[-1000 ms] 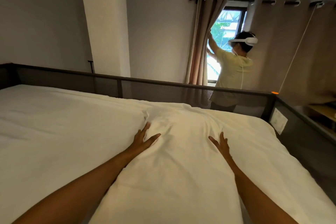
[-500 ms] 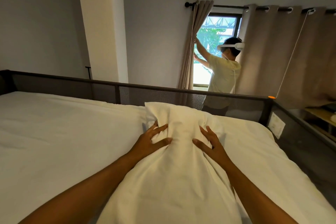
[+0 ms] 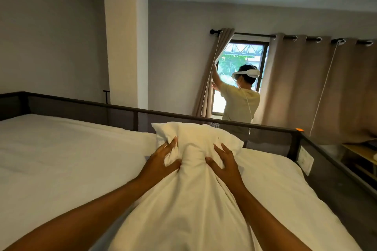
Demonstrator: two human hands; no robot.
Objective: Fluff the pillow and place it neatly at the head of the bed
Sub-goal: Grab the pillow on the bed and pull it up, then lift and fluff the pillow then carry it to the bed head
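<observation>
A white pillow [image 3: 195,136] lies lengthwise in front of me on the white bed [image 3: 61,159], its far end lifted and bunched near the dark rail. My left hand [image 3: 161,161] squeezes the pillow's left side, fingers dug into the fabric. My right hand [image 3: 224,164] presses in from the right side with fingers spread and curled on the cloth. Between the two hands the pillow is pinched into a narrow neck. Its near end spreads wide under my forearms.
A dark mesh rail [image 3: 265,130] borders the far and right sides of the bed. Beyond it a person in a headset [image 3: 238,100] holds a beige curtain [image 3: 210,79] at the window. A wooden shelf [image 3: 363,157] stands at the right.
Both hands have moved inward and closed on the pillow, squeezing it narrower. Its far end has risen off the bed. My view has tilted upward.
</observation>
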